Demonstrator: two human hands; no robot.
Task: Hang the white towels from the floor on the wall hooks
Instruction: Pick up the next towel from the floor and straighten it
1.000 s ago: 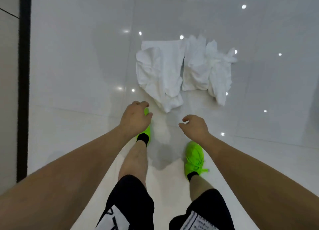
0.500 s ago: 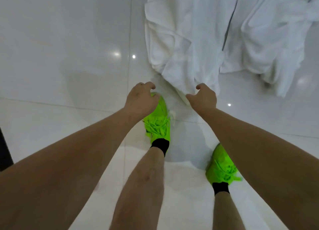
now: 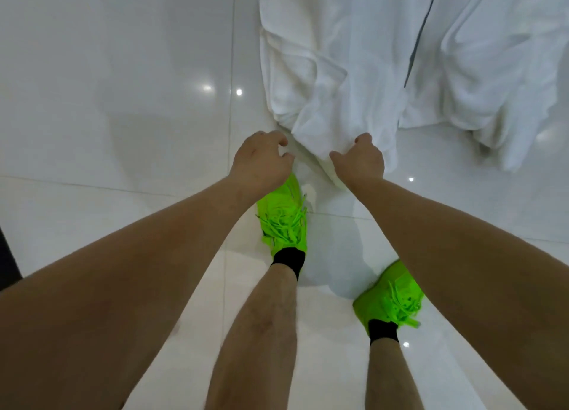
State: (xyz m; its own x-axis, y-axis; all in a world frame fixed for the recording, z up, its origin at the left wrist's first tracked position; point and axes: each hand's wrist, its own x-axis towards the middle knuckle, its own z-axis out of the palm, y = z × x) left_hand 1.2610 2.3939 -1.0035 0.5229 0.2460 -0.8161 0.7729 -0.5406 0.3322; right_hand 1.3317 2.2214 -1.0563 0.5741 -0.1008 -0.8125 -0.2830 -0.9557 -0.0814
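Right hand (image 3: 361,160) sits at the centre of the frame with its fingers curled down onto the near tip of the left towel (image 3: 323,70); whether they actually pinch the cloth cannot be told. Left hand (image 3: 261,160), just to its left, has loosely curled fingers and holds nothing, its fingertips just beside the towel's edge.

That towel lies on the glossy white floor (image 3: 123,70), its long axis running from the top of the frame down to a narrow point at the right hand. It is white, crumpled and deeply creased. A second white towel (image 3: 492,70) lies bunched at the upper right, touching the first.

Half a second ago both hands were slightly short of the cloth; the right one has since reached the tip.
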